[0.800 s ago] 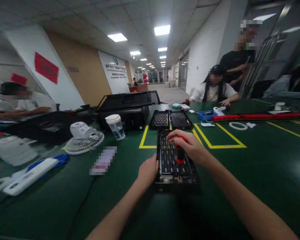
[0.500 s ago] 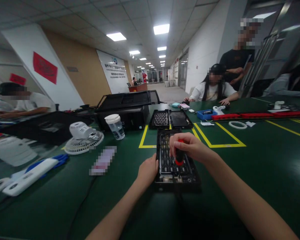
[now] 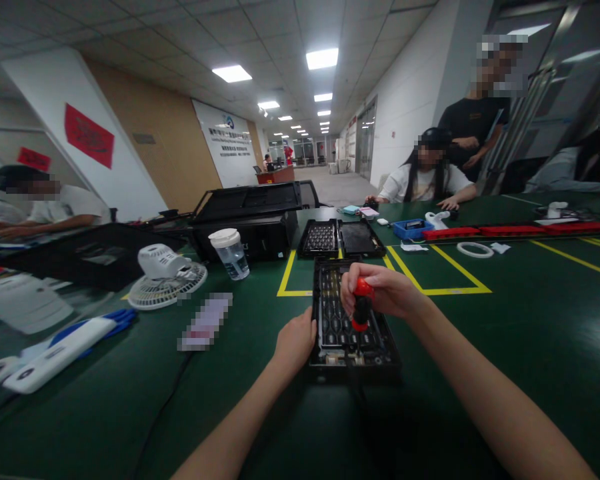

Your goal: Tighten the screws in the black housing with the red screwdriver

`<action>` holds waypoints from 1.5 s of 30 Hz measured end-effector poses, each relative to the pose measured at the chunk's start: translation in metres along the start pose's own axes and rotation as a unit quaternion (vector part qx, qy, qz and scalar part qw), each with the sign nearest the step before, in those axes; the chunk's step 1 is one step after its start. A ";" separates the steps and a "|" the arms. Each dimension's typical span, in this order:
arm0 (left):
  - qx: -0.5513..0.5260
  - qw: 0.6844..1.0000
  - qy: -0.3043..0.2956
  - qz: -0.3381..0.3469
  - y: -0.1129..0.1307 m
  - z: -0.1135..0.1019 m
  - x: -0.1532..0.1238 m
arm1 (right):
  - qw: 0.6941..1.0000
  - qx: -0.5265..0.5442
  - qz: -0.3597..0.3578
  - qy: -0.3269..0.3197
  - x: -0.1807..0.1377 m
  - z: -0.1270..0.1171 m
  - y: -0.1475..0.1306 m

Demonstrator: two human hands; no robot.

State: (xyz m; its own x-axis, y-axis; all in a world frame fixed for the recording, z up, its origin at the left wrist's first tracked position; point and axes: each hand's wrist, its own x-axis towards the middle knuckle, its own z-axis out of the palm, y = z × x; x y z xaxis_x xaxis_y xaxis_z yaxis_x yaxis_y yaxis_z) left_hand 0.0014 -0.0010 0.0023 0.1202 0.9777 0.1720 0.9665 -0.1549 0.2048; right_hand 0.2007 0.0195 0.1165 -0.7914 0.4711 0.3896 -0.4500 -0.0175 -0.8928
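Observation:
My right hand (image 3: 380,291) is closed round the handle of a red-and-black screwdriver (image 3: 361,316). The tool stands nearly upright, and its shaft points down at the near end of an open black device casing (image 3: 322,371). Rows of dark oval shapes fill the casing, with small light-coloured parts along its near end. Whether the tip touches a screw is too small to see. Against the casing's left side, my left hand (image 3: 296,341) grips the edge, its fingertips partly hidden. A dark cable seems to run from the casing's near end.
Beyond the casing lies an open black bit case (image 3: 320,238). To the left are a lidded plastic cup (image 3: 231,253), a white fan (image 3: 167,283) and a phone (image 3: 207,322). A blue tray (image 3: 412,229) sits far right, near a seated person. Yellow tape marks the green table (image 3: 480,353).
The fingers of my right hand have shifted on the screwdriver handle, showing more of its red top. My left hand and the casing stay where they were.

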 end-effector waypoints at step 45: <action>0.004 1.000 -0.007 -0.006 0.004 -0.006 -0.002 | 0.994 -0.112 0.004 -0.013 -0.006 0.001 -0.012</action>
State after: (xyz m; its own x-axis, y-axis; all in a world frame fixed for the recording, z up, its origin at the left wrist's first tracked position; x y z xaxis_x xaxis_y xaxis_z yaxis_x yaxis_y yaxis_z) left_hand 0.0038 -0.0042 0.0085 0.1114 0.9815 0.1556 0.9697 -0.1417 0.1990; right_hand 0.2103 0.0164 0.1247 -0.8067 0.4480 0.3855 -0.3427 0.1768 -0.9227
